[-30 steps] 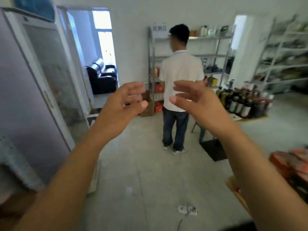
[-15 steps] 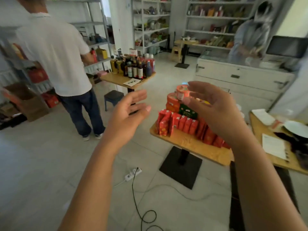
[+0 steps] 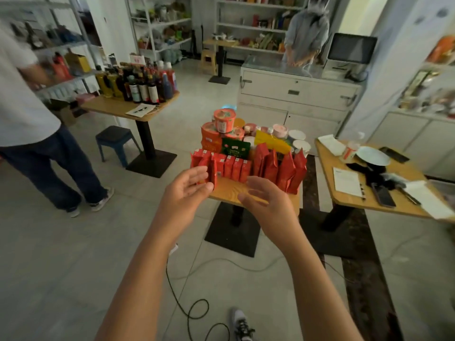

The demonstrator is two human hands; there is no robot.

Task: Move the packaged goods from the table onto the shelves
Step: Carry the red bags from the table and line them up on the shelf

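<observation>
A shop-like room with a tiled floor. Metal shelves (image 3: pixel 61 45) line the left wall, and a person in a white shirt (image 3: pixel 22 99) stands by them, next to a tabletop of bottles (image 3: pixel 140 84).

In the middle, a small wooden tabletop (image 3: pixel 229 191) carries the goods. A row of red packs (image 3: pixel 230 166) stands on end along the near edge, with stacked cups (image 3: pixel 224 119) and a green pack (image 3: pixel 235 146) behind it.

The left hand (image 3: pixel 189 187) hovers at the row's left end, fingers loose and holding nothing. I cannot tell if it touches. The right hand (image 3: pixel 268 200) is just as slack and empty over the near edge.

To the right stand taller red pouches (image 3: pixel 280 168).

The packs look light and fairly stiff but likely to topple. Squeezing the row between both palms from its two ends should lift several at once. The pouches seem soft and slick, so they are best held by the body. The cups would probably crush if gripped hard.
</observation>
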